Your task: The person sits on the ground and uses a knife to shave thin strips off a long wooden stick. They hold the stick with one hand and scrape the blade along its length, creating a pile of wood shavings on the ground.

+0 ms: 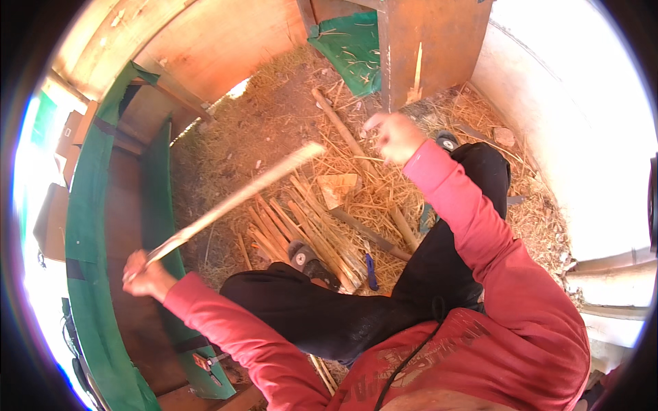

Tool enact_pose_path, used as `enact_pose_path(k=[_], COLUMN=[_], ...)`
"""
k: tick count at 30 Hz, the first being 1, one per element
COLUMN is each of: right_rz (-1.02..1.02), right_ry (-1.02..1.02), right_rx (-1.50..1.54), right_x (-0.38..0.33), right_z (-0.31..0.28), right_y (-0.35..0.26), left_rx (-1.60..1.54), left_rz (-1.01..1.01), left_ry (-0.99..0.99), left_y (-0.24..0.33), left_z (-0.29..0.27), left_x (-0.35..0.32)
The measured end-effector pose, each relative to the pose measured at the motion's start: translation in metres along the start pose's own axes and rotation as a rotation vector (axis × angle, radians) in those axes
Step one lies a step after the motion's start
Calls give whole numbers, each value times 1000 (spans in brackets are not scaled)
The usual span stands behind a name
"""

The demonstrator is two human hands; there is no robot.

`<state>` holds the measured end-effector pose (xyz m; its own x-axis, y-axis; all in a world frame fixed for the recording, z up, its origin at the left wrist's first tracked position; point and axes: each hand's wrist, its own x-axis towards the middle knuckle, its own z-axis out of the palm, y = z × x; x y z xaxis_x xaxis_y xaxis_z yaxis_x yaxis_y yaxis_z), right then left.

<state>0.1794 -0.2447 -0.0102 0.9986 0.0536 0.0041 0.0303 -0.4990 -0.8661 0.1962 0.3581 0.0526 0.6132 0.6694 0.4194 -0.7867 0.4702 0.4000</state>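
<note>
Gripping 1 long bamboo strip (pixel 233 202) by its near end with my left hand (pixel 144 274) fisted at lower left, right hand (pixel 394 135) loosely curled and empty up top, I'd say it's light, springy and splintery, so hold low.

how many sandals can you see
2: one sandal on the straw beside the split bamboo strips, above the left knee; another sandal near the right hand. Both partly hidden.

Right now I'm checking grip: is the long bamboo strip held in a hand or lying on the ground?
Held. The left hand grips one end of the bamboo strip; the rest slants up, clear of the straw-covered ground.
</note>
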Motion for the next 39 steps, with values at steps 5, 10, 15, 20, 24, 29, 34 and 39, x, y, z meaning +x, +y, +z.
enact_pose_path(k=[5, 10, 15, 20, 24, 29, 34, 39], right_rz=[21, -97, -183, -339, -342, -335, -498, -457], right_ry=[433, 111, -166, 76, 185, 62, 191, 152], right_rx=[10, -218, 911, 848, 915, 1025, 1026, 1056], right_x=[8, -10, -22, -9, 0, 6, 3, 5], right_z=[-40, 48, 80, 87, 78, 62, 65, 65], right_y=[67, 106, 2, -11, -14, -18, -21, -22], left_rx=[-99, -226, -241, -275, -359, -520, 432, 755], left_rz=[-17, -170, -271, -334, -341, -311, -269, -547], left_ry=[131, 227, 216, 56, -11, -122, -52, -562], left_y=[50, 27, 23, 6, -8, -16, -56, -98], left_z=[-36, -30, -24, -15, -8, 9, 110, 156], left_x=[-8, -18, -27, -29, -34, -40, -105, -174])
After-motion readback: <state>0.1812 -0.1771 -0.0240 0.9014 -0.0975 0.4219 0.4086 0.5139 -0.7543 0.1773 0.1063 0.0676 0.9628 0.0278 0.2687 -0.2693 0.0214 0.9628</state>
